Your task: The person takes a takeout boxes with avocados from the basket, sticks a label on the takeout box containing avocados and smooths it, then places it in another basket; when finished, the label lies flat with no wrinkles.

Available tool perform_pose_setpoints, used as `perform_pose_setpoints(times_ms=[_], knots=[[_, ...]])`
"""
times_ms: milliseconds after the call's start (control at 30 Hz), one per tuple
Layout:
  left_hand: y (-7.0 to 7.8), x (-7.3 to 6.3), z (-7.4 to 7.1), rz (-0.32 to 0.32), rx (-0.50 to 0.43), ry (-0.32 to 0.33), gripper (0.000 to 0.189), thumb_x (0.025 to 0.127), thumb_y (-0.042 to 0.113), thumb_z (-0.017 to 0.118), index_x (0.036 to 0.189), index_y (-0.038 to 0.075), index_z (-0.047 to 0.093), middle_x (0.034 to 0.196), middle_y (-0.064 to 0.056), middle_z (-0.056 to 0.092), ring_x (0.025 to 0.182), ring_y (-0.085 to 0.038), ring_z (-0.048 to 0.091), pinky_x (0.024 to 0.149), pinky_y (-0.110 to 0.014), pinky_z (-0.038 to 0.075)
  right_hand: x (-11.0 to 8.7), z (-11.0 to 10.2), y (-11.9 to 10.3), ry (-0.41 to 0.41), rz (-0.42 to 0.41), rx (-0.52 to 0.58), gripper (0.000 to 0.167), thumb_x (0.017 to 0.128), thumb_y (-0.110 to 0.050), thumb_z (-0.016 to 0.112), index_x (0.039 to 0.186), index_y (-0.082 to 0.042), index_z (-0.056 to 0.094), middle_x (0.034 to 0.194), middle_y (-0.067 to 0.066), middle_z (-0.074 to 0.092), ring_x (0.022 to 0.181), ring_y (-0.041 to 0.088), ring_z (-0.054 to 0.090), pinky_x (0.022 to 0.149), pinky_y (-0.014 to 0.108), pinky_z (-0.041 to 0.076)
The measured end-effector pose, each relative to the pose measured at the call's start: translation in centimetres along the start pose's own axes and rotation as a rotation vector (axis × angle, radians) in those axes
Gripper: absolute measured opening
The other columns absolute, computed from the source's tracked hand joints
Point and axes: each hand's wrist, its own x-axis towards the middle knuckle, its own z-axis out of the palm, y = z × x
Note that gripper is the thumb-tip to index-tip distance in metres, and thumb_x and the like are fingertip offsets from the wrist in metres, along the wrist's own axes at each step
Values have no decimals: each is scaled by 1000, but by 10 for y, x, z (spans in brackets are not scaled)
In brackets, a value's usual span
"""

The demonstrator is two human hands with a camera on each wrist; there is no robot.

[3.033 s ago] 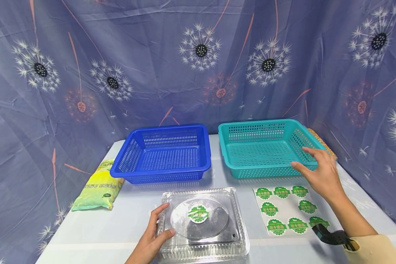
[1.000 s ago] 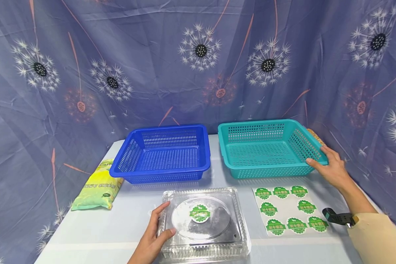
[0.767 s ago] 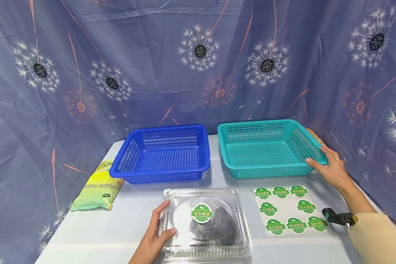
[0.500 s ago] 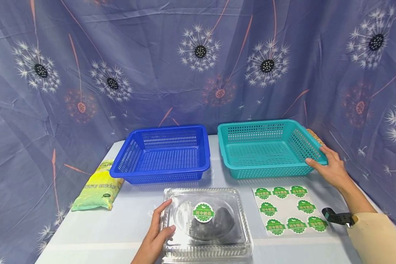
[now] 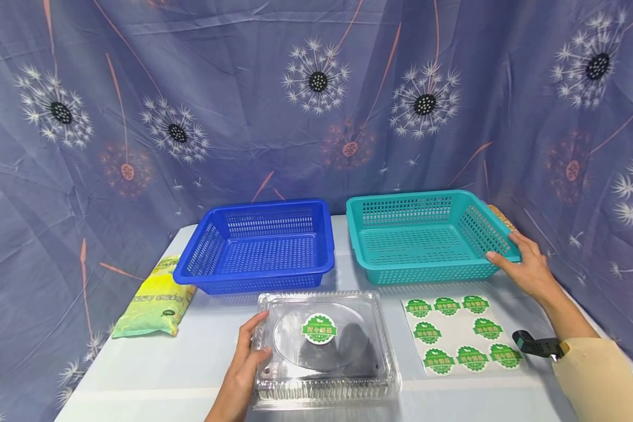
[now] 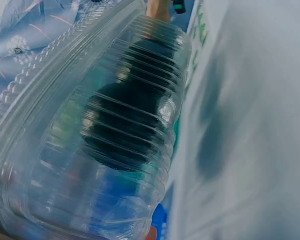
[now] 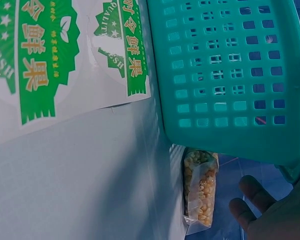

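My left hand (image 5: 242, 366) holds a clear plastic clamshell box (image 5: 322, 381) by its left side, thumb and fingers spread along the edge. A round green-and-white label (image 5: 319, 329) sits on the lid. In the left wrist view, dark rounded shapes show through the box's ribbed wall (image 6: 155, 145); whether they are contents or reflections is unclear. My right hand (image 5: 530, 269) grips the right front corner of a teal plastic basket (image 5: 427, 273), thumb over the rim and fingers outside. Seen from the right wrist, some fingers (image 7: 257, 195) reach below the rim.
A sheet of green stickers (image 5: 459, 343) lies in front of the teal basket, one spot bare. A blue basket (image 5: 264, 284) stands to its left. Farther left lies a yellow-green bag (image 5: 155, 302). A clear bag of yellow kernels (image 7: 202, 190) is behind the teal basket's right side.
The right hand has come down onto the teal basket's corner and stays there. The left hand has shifted the box slightly, its front edge now a little farther from me.
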Motion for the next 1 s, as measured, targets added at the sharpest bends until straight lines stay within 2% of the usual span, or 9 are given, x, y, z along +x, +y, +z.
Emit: perform_pose_setpoints(times_ms=[167, 333, 500, 600, 700, 767, 867, 933, 1000], knots=[[13, 6, -2, 10, -22, -6, 51, 96, 13, 35, 144, 25, 25, 158, -9, 0, 143, -37, -17, 102, -72, -8, 1, 1, 1, -3, -2, 15, 86, 91, -45, 53, 150, 0, 9, 155, 28, -2, 131, 66, -5, 97, 78, 4], [24, 15, -1, 35, -17, -5, 50, 96, 14, 34, 143, 27, 26, 158, -7, 1, 144, -37, -17, 103, -72, -8, 2, 1, 1, -16, -1, 23, 86, 92, -45, 52, 150, -1, 8, 155, 27, -3, 132, 65, -4, 96, 78, 6], [38, 28, 4, 67, -33, -6, 52, 94, 12, 33, 143, 28, 27, 158, -4, 4, 144, -35, -15, 105, -70, -8, 2, 0, 0, -19, -1, 23, 86, 92, -45, 52, 151, -1, 7, 155, 28, -3, 132, 65, -3, 96, 77, 7], [46, 37, 7, 85, -51, -9, 53, 94, 12, 33, 143, 28, 26, 158, -3, 2, 145, -34, -15, 106, -70, -6, 2, 0, 0, -18, -2, 23, 86, 92, -45, 52, 151, -1, 8, 155, 28, -3, 132, 65, -2, 96, 77, 7], [54, 47, 11, 104, -77, -11, 54, 93, 11, 33, 144, 27, 24, 157, -4, 4, 144, -34, 2, 109, -65, 7, 1, -1, -1, -19, 0, 15, 86, 92, -45, 52, 151, -1, 8, 155, 29, -2, 132, 65, -1, 96, 77, 8], [58, 55, 15, 129, -100, -10, 54, 93, 10, 33, 144, 25, 23, 156, -4, 5, 144, -32, 4, 109, -63, 10, 1, -1, -1, -26, 4, 18, 87, 92, -45, 52, 151, -1, 6, 155, 29, -4, 132, 65, -2, 96, 77, 8], [63, 66, 21, 150, -124, 3, 54, 93, 11, 34, 144, 26, 24, 156, -1, 8, 144, -30, 8, 110, -61, 12, 0, -2, -1, -35, 4, 21, 87, 92, -46, 51, 151, -1, 5, 155, 29, -5, 133, 64, -3, 95, 78, 8], [65, 74, 26, 164, -136, 9, 54, 93, 11, 34, 144, 26, 25, 156, 0, 8, 144, -28, 4, 110, -62, 8, 0, -2, 0, -38, 1, 29, 86, 93, -45, 50, 151, 0, 5, 154, 29, -6, 133, 64, -4, 95, 78, 7], [66, 81, 29, 166, -138, 16, 54, 93, 12, 35, 144, 27, 25, 155, 0, 9, 143, -28, 6, 109, -63, 9, 0, -1, 0, -40, -2, 32, 86, 93, -45, 51, 151, -1, 5, 155, 29, -5, 133, 64, -4, 95, 78, 6]])
